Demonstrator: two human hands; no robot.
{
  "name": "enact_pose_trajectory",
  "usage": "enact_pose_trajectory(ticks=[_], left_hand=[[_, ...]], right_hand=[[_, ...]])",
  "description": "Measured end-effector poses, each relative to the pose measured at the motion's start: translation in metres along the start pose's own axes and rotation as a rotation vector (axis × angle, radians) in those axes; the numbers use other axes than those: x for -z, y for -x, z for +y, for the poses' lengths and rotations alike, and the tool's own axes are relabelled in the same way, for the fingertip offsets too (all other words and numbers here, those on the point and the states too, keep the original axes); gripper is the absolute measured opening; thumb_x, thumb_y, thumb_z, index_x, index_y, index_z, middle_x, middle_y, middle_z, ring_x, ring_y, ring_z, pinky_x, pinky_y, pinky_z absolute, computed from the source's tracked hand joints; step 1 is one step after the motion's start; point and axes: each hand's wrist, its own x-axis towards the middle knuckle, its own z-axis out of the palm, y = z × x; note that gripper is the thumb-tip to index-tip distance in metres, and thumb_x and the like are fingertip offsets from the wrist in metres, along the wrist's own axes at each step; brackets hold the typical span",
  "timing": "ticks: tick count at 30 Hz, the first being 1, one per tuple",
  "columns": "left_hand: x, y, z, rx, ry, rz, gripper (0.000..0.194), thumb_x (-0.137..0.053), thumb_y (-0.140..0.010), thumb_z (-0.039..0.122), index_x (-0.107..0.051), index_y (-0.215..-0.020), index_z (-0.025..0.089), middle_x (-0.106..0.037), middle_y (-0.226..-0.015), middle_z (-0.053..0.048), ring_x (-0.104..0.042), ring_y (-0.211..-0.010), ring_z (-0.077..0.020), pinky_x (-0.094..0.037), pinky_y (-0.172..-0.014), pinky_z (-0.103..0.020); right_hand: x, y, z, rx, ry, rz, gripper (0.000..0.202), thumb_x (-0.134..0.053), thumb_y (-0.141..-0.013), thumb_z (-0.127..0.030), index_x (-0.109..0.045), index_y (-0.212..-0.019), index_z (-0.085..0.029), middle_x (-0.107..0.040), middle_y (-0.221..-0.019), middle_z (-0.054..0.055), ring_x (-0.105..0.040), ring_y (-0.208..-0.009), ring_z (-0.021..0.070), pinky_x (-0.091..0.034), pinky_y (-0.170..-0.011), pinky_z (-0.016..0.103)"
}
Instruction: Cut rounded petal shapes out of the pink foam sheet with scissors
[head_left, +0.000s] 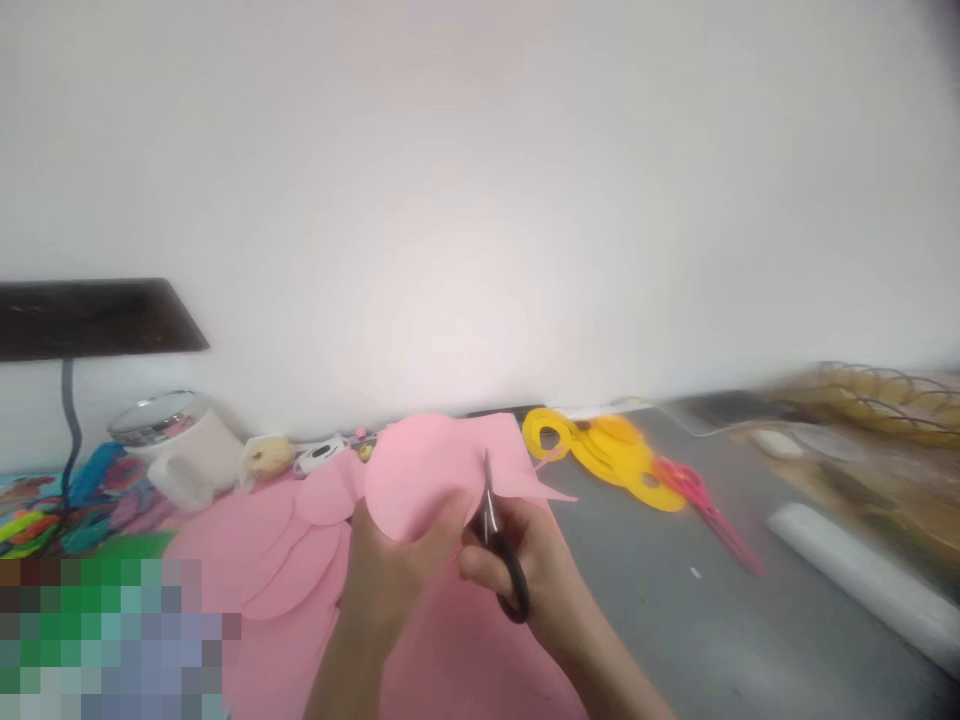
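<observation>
My left hand (397,560) pinches the lower edge of a pink sheet (420,470) with a rounded left side. In my right hand (525,560) are black-handled scissors (491,520), whose blades point up at the sheet, right of the rounded part. A narrow strip of the sheet sticks out to the right of the blades. Beneath my hands lies more pink material (465,650). Several pink rounded pieces (292,560) overlap to the left of my left hand.
Yellow ring-like pieces (615,455) and pink scissors (712,515) lie on the grey table (637,600) at right. A white roll (862,580) is farther right. At left stand a white mug (199,460), colourful yarn-like bundles (97,500) and a dark panel (97,318).
</observation>
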Motion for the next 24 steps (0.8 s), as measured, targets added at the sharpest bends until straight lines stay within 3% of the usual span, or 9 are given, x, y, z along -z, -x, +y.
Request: enact_pose_trajectory(ticks=[4,15,24], left_hand=[[0.0000,-0.0005,-0.0023,-0.039,0.030,0.022,0.019,-0.068,-0.062,0.037,-0.068,-0.063,0.017,-0.068,-0.058,-0.002,-0.065,-0.058,-0.0200,-0.051,-0.049,-0.027],[-0.0009,-0.0013,-0.0026,-0.068,0.038,0.018,0.020,-0.067,-0.062,0.036,-0.064,-0.055,0.018,-0.063,-0.051,-0.001,-0.060,-0.051,-0.0165,-0.047,-0.045,-0.024],[-0.0016,-0.0035,-0.0084,-0.112,0.099,0.007,0.024,-0.067,-0.065,0.039,-0.061,-0.056,0.018,-0.059,-0.050,0.000,-0.057,-0.050,-0.0150,-0.045,-0.043,-0.023]], right_hand=[[-0.0003,0.0002,0.0004,-0.009,-0.025,0.015,0.023,-0.072,-0.059,-0.019,-0.049,-0.060,-0.018,-0.039,-0.053,-0.008,-0.029,-0.050,0.0070,-0.024,-0.047,0.021],[-0.0010,0.0012,-0.0007,-0.032,0.042,0.038,0.012,-0.065,-0.061,-0.022,-0.054,-0.064,-0.017,-0.048,-0.054,-0.005,-0.040,-0.052,0.0092,-0.031,-0.049,0.022],[-0.0058,0.0007,-0.0057,-0.076,0.034,0.063,0.010,-0.061,-0.058,-0.015,-0.052,-0.055,-0.018,-0.050,-0.051,-0.004,-0.044,-0.049,0.0094,-0.038,-0.048,0.022]])
